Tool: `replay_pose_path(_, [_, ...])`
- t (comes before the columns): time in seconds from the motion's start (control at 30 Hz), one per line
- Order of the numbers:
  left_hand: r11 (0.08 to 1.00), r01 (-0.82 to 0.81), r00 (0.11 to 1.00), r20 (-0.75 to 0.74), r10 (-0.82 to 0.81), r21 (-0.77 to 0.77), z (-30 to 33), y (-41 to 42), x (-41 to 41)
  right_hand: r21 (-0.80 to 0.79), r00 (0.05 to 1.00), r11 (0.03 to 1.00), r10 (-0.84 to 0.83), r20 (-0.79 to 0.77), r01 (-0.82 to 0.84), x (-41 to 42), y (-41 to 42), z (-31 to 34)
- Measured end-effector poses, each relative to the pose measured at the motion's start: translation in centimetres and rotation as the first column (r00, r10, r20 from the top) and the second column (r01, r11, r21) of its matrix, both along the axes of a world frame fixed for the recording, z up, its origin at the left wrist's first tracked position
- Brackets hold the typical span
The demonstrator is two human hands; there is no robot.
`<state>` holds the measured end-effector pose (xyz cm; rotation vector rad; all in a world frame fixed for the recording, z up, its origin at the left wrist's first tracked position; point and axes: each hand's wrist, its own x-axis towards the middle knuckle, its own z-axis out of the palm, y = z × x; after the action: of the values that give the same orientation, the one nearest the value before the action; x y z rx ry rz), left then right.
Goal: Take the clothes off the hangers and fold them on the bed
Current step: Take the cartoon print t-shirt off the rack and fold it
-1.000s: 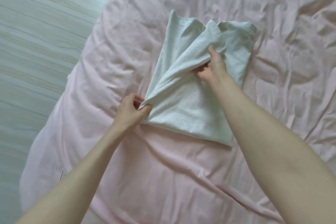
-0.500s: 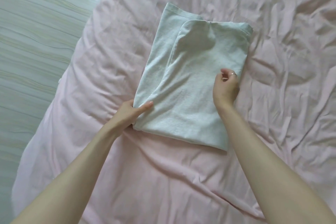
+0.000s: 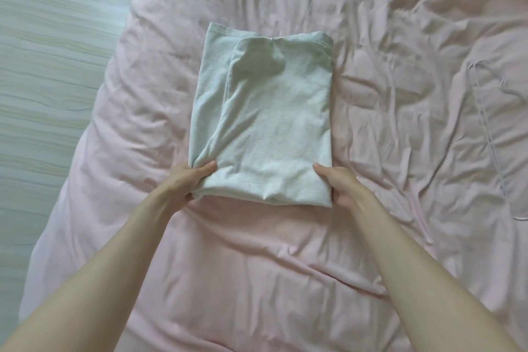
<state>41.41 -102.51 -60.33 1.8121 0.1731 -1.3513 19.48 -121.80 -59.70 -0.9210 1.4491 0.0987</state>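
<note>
Both hands have shifted: left hand (image 3: 187, 180) and right hand (image 3: 340, 183) now grip the folded shirt's (image 3: 271, 123) near corners on the bed (image 3: 257, 266)

Pale wood-grain floor (image 3: 51, 71) at left; wrinkled pink bedding (image 3: 285, 280), soft even daylight

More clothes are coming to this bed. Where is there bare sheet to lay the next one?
Bare pink sheet lies below the folded pale garment, between the forearms, and above it toward the top edge. A narrow strip runs left of the garment to the floor. Right is crowded: a wire hanger lies there. The left hand and right hand grip its near corners.
</note>
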Motion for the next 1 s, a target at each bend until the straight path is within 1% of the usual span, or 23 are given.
replay_pose_path(0.1, [0.999, 0.032, 0.999, 0.015, -0.032, 0.013, 1.8, 1.2, -1.7, -0.069, 0.998, 0.996, 0.047, -0.046, -0.050, -1.5, 0.9, 1.8])
replay_pose_path(0.2, [0.993, 0.099, 0.995, -0.033, -0.097, 0.062, 4.1, 3.6, -4.3, -0.092, 0.982, 0.983, 0.146, -0.123, -0.157, -4.8, 2.3, 3.8])
replay_pose_path(0.3, [0.978, 0.179, 0.973, -0.167, -0.160, 0.104, 5.7, 6.4, -7.2, -0.002, 0.934, 0.960, 0.270, -0.233, -0.279, -8.5, 4.5, 5.1])
replay_pose_path(0.4, [0.967, 0.209, 0.952, -0.258, -0.167, 0.145, 7.4, 8.2, -10.0, 0.102, 0.899, 0.945, 0.326, -0.291, -0.310, -11.6, 6.5, 6.3])
replay_pose_path(0.47, [0.960, 0.223, 0.943, -0.285, -0.169, 0.168, 8.2, 8.5, -10.8, 0.146, 0.892, 0.941, 0.337, -0.302, -0.306, -12.7, 7.0, 6.6])
replay_pose_path(0.53, [0.964, 0.213, 0.939, -0.305, -0.156, 0.162, 9.0, 8.2, -10.8, 0.155, 0.917, 0.954, 0.292, -0.271, -0.258, -12.7, 6.9, 7.0])
replay_pose_path(0.57, [0.973, 0.181, 0.939, -0.321, -0.128, 0.143, 9.5, 7.7, -10.6, 0.131, 0.933, 0.966, 0.250, -0.258, -0.222, -12.5, 6.6, 7.2])
replay_pose_path(0.63, [0.995, 0.045, 0.936, -0.351, -0.011, 0.089, 10.4, 6.6, -9.6, 0.059, 0.963, 0.990, 0.141, -0.228, -0.131, -11.5, 5.4, 7.7])
replay_pose_path(0.67, [0.997, -0.040, 0.930, -0.362, 0.059, 0.061, 10.9, 5.7, -8.9, 0.037, 0.978, 0.996, 0.083, -0.189, -0.077, -10.7, 4.5, 8.1])
replay_pose_path(0.73, [0.982, -0.187, 0.903, -0.392, 0.177, 0.013, 11.6, 4.0, -7.6, 0.053, 0.996, 0.998, -0.018, -0.091, 0.023, -9.3, 2.6, 9.2])
replay_pose_path(0.8, [0.960, -0.280, 0.872, -0.425, 0.244, -0.022, 11.9, 1.8, -6.1, 0.116, 0.993, 0.986, -0.121, 0.001, 0.120, -7.6, 0.4, 10.2])
replay_pose_path(0.9, [0.947, -0.318, 0.866, -0.424, 0.266, -0.055, 11.3, -1.8, -4.0, 0.177, 0.969, 0.959, -0.235, 0.069, 0.220, -4.8, -2.6, 10.6])
replay_pose_path(1.0, [0.956, -0.284, 0.901, -0.361, 0.240, -0.074, 9.5, -4.5, -2.3, 0.151, 0.945, 0.947, -0.303, 0.124, 0.284, -2.8, -4.7, 9.6])
